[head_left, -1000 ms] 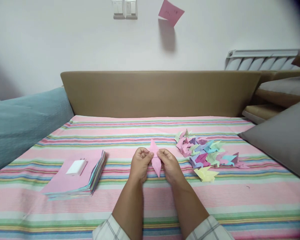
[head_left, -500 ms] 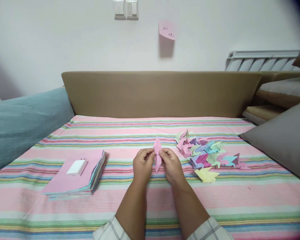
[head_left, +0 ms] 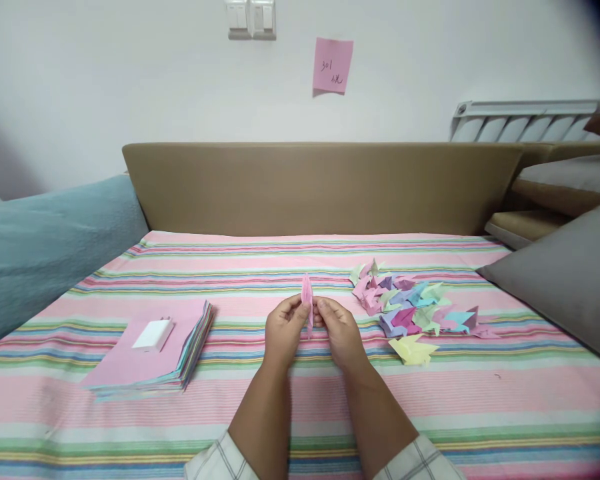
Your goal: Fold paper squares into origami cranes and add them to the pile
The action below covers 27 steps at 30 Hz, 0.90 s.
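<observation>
A narrow pink folded paper [head_left: 307, 291] stands upright, almost edge-on, between my two hands above the striped bedsheet. My left hand [head_left: 286, 328] pinches it between thumb and fingers from the left. From the right, my right hand [head_left: 341, 329] closes its thumb and curled fingers at the paper's right edge. Its fingertips are partly hidden behind the paper and thumb. To the right lies a cluster of folded paper birds [head_left: 414, 319] in pink, purple, blue and green. A yellow folded paper bird [head_left: 413, 349] sits nearest to my right hand.
On the left is a stack of coloured paper [head_left: 135, 363] with a white plug adapter [head_left: 153, 335] on top. Behind the sheet [head_left: 260, 267] rises a brown headboard [head_left: 320, 190]. Grey cushions [head_left: 570, 267] bound the right side, a blue-green covered cushion [head_left: 55, 247] the left.
The pink paper has turned from its broad face to nearly edge-on and shifted slightly left. The pink note on the wall, curled up before, now hangs flatter.
</observation>
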Each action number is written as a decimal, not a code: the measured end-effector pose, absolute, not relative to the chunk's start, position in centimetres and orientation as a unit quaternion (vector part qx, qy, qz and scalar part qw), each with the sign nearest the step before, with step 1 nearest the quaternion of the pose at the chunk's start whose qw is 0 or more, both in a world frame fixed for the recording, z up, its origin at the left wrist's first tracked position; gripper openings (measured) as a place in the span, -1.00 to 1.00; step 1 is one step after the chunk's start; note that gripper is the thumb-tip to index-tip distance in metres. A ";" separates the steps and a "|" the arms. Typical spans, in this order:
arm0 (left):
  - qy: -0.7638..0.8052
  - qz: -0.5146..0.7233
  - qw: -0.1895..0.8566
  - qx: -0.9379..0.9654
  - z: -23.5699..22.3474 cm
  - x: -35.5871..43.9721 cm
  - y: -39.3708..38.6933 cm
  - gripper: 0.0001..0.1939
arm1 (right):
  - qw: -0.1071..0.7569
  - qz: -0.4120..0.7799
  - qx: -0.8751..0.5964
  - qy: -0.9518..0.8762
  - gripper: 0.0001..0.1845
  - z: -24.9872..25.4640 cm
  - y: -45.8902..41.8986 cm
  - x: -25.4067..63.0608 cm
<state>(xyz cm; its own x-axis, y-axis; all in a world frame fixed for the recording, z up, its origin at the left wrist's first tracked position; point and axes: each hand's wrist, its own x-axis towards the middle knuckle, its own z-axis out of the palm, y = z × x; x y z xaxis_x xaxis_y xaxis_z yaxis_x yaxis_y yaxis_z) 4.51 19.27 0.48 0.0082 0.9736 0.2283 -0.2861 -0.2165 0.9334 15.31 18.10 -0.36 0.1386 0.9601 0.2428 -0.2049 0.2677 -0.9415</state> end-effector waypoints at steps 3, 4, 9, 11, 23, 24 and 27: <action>0.349 0.608 0.529 0.478 0.7 4.6 19.2 -0.66 | 0.632 0.428 -0.416 -0.495 -0.65 -0.3 18.1 15.4; 0.349 0.608 0.533 0.473 0.8 4.6 19.2 -0.66 | 0.629 0.418 -0.422 -0.502 -0.65 -0.4 18.1 15.4; 0.343 0.616 0.568 0.425 0.8 4.7 19.3 -0.69 | 0.634 0.366 -0.434 -0.526 -0.72 -0.4 18.3 15.5; 0.336 0.618 0.585 0.403 0.9 4.8 19.3 -0.70 | 0.644 0.346 -0.434 -0.527 -0.75 -0.4 18.3 15.5; 0.323 0.641 0.567 0.404 0.7 4.9 19.4 -0.69 | 0.645 0.390 -0.436 -0.491 -0.75 -0.6 18.4 15.0; 0.318 0.639 0.567 0.412 0.6 4.9 19.4 -0.71 | 0.646 0.392 -0.440 -0.485 -0.74 -0.7 18.4 15.1; 0.311 0.622 0.576 0.430 0.5 4.8 19.4 -0.78 | 0.650 0.392 -0.448 -0.472 -0.74 -0.8 18.5 15.1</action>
<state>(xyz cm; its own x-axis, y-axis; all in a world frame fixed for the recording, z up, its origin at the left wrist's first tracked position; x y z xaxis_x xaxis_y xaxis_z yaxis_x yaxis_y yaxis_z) 4.83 19.40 0.49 0.0328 0.9838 0.1764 -0.4492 -0.1432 0.8819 15.09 18.47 -0.78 0.2467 0.9329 0.2624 -0.0857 0.2907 -0.9530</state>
